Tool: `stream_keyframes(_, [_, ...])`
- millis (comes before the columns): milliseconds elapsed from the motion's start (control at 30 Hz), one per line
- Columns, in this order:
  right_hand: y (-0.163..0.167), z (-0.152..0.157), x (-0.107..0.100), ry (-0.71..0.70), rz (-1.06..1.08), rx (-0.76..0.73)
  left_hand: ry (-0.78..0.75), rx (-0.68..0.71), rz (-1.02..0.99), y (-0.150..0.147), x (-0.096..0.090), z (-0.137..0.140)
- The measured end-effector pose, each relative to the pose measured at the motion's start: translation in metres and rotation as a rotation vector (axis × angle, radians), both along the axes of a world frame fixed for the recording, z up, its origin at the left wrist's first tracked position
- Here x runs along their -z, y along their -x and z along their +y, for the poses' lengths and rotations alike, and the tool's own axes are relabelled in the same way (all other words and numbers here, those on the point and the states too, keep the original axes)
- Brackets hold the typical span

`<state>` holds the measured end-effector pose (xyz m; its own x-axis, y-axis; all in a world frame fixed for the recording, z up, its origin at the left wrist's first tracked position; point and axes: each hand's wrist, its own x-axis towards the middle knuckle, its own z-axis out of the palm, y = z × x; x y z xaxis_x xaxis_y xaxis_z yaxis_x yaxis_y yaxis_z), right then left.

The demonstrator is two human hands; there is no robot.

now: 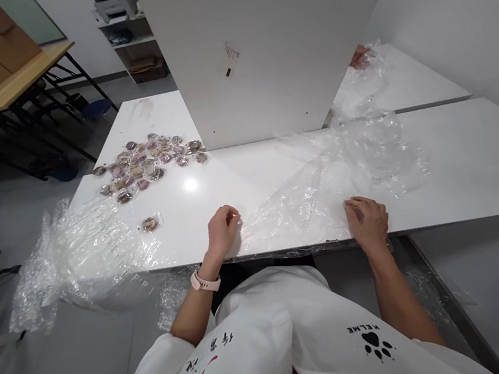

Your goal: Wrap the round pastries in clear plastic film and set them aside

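A crumpled sheet of clear plastic film [298, 201] lies across the white table in front of me, stretched between my two hands. My left hand [224, 229], with a pink watch on its wrist, is closed in a pinch at the film's left end. Closed on the film's right side near the table's front edge is my right hand [369, 219]. Left of my left hand lies a single wrapped round piece [149, 224], brownish, in a clear packet. Farther back is a loose pile of similar small packets [141, 166], brown, pink and yellowish.
More clear plastic [378, 142] is heaped at the right, reaching back past the upright white panel [266, 47]. Clear printed wrap [89, 242] hangs over the table's left end. A wooden table [56, 53] with cardboard and a printer shelf [134, 42] stand behind.
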<state>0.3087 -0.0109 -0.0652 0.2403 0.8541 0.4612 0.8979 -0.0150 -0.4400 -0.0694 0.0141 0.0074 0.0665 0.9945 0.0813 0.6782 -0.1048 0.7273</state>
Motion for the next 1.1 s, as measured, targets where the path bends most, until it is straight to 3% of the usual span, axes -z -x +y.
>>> stream_keyframes(133, [0.020,0.006,-0.002,-0.001,0.010,-0.050,-0.239,0.287,0.263,-0.025,-0.006,-0.001])
stream_keyframes(233, [0.031,0.006,-0.008,-0.007,0.051,-0.103,-0.166,0.377,0.290,-0.050,-0.007,0.009])
stream_keyframes(333, [0.032,0.000,-0.017,0.031,0.152,-0.188,0.045,0.227,-0.039,-0.039,-0.010,0.020])
stream_keyframes(433, [0.021,-0.011,-0.027,0.146,0.198,-0.239,0.248,-0.051,-0.527,0.006,-0.013,0.026])
stream_keyframes(533, [0.008,-0.019,-0.041,0.290,0.164,-0.297,0.381,-0.340,-0.685,0.056,-0.017,0.022])
stream_keyframes(600, [0.007,-0.021,-0.056,0.290,0.060,-0.287,0.302,-0.505,-0.598,0.075,-0.020,0.013])
stream_keyframes(667, [0.016,-0.018,-0.074,0.204,-0.046,-0.216,0.016,-0.614,-0.404,0.080,-0.023,0.000])
stream_keyframes(700, [0.024,-0.015,-0.082,0.162,-0.057,-0.198,-0.148,-0.601,-0.299,0.078,-0.023,-0.008])
stream_keyframes(767, [0.049,-0.005,-0.093,0.157,0.013,-0.284,-0.329,-0.373,-0.128,0.065,-0.023,-0.019])
stream_keyframes(800, [0.063,0.003,-0.094,0.189,0.060,-0.390,-0.318,-0.184,-0.053,0.056,-0.021,-0.023])
stream_keyframes(867, [0.091,0.023,-0.086,0.267,0.080,-0.598,-0.170,0.152,0.118,0.039,-0.015,-0.022])
stream_keyframes(900, [0.101,0.034,-0.076,0.296,0.042,-0.643,-0.076,0.232,0.211,0.033,-0.012,-0.018])
stream_keyframes(967, [0.112,0.056,-0.054,0.321,-0.077,-0.591,0.049,0.171,0.333,0.030,-0.008,-0.004])
stream_keyframes(1100, [0.102,0.083,-0.020,0.315,-0.225,-0.435,-0.014,-0.280,0.384,0.068,-0.015,0.026])
